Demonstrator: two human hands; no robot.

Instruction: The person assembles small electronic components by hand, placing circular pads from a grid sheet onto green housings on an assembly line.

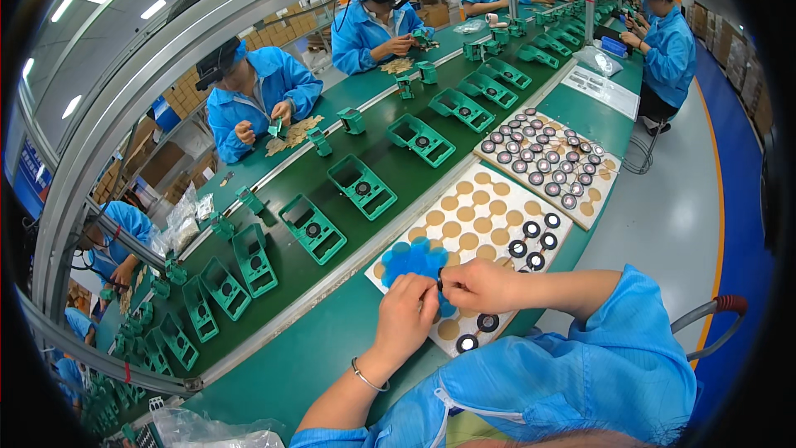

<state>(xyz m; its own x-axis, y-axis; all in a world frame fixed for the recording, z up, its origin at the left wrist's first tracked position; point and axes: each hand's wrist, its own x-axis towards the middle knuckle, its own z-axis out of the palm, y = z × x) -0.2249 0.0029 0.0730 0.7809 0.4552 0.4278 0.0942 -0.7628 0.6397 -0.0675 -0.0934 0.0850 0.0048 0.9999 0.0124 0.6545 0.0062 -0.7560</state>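
Observation:
My left hand (404, 317) and my right hand (477, 285) meet over the near tray, both with fingers pinched. Between their fingertips shows the dark edge of a small round black part (440, 279), which my right hand grips; what my left fingers pinch is hidden. Just beyond the hands lies a bright blue, scalloped sheet (414, 259), partly covered by them. The white tray (503, 188) beneath has rows of round tan recesses. Several black discs with white centres, such as one disc (488, 323), sit at its right and near side.
A second tray (608, 188) full of dark discs lies farther right. Beyond the trays, a green conveyor (377, 236) carries several green plastic housings (362, 187). Co-workers in blue sit across it, and another person (668, 41) works at the far right. A metal frame arches over the left.

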